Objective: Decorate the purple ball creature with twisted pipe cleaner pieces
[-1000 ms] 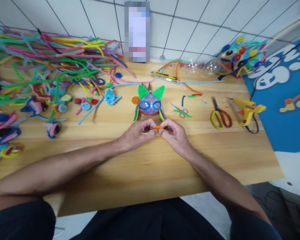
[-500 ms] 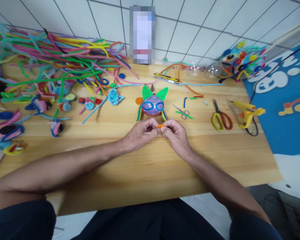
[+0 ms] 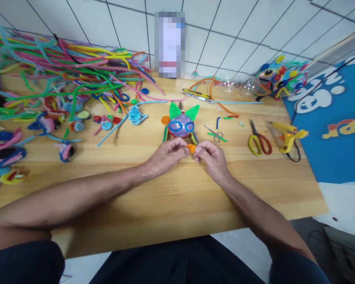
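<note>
Between my two hands, above the table, is a small orange coil of pipe cleaner [image 3: 191, 148]. My left hand [image 3: 174, 153] pinches its left side between thumb and fingers. On its right edge, my right hand [image 3: 210, 157] closes thumb and forefinger. Just beyond my fingers stands a clear purple-tinted ball figure [image 3: 182, 123] with blue looped eyes, striped legs and green pipe-cleaner ears [image 3: 192, 112]. A second orange coil [image 3: 165, 120] lies at the figure's left side.
A heap of pipe cleaners [image 3: 77, 59] fills the back left, with small finished pieces before it. To the right lie small scissors [image 3: 216, 136], red-and-yellow-handled scissors [image 3: 258, 142] and a yellow glue gun [image 3: 288, 136]. A craft knife [image 3: 197, 94] lies behind the figure.
The orange coil has turned from nearly edge-on so more of its flat face shows. My right fingers have shifted slightly to the right along its edge. The view has moved a little.
</note>
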`<action>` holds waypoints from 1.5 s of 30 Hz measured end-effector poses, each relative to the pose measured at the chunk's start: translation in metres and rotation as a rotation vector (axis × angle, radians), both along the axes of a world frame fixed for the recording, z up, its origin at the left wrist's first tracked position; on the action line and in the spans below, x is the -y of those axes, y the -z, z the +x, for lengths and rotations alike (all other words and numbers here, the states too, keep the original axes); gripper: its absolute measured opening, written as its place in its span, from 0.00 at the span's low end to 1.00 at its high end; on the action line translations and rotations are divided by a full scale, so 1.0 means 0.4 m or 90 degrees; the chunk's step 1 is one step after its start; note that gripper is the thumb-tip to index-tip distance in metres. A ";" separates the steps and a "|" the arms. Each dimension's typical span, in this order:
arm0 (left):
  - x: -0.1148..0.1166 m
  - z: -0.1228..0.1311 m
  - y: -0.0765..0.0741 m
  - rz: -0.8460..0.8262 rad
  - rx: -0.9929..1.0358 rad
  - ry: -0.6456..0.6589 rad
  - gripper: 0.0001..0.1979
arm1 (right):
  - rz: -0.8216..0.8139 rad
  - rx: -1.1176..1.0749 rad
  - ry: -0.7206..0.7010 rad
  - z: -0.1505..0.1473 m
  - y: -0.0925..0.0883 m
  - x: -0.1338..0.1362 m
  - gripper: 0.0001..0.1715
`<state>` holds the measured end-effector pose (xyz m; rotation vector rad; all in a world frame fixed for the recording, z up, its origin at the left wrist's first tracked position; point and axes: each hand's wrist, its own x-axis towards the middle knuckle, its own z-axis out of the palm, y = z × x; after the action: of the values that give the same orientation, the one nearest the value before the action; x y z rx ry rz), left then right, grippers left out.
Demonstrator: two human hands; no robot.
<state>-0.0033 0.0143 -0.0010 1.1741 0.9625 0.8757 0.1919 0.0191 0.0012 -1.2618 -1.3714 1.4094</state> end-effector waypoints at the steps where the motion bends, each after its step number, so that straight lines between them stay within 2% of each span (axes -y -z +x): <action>1: 0.000 0.000 0.002 -0.014 0.018 -0.003 0.10 | 0.003 0.005 0.004 0.000 -0.001 0.000 0.13; 4: -0.001 0.000 0.012 -0.027 0.055 -0.012 0.11 | 0.010 0.016 0.016 0.000 -0.001 0.001 0.13; 15: 0.001 0.007 0.019 0.015 0.032 -0.037 0.12 | 0.052 0.035 0.017 0.000 0.001 0.007 0.16; 20: -0.003 0.013 0.017 0.020 0.040 -0.026 0.11 | 0.060 0.010 0.050 -0.001 0.012 0.003 0.18; 29: -0.007 0.017 0.010 0.042 0.035 -0.036 0.09 | 0.027 -0.069 0.029 0.014 0.021 -0.004 0.17; 35: -0.003 0.019 0.006 0.077 0.021 -0.030 0.08 | 0.054 -0.022 0.040 0.011 0.025 -0.003 0.15; 41: 0.006 0.020 0.011 0.104 0.049 -0.064 0.10 | 0.068 -0.014 0.046 0.006 0.023 -0.002 0.15; 45: 0.007 0.019 0.009 0.101 0.040 -0.043 0.11 | 0.075 -0.007 0.036 0.005 0.029 -0.002 0.16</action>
<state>0.0042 0.0113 -0.0045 1.2458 0.8985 1.0534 0.1938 0.0198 -0.0105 -1.2057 -1.3802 1.2765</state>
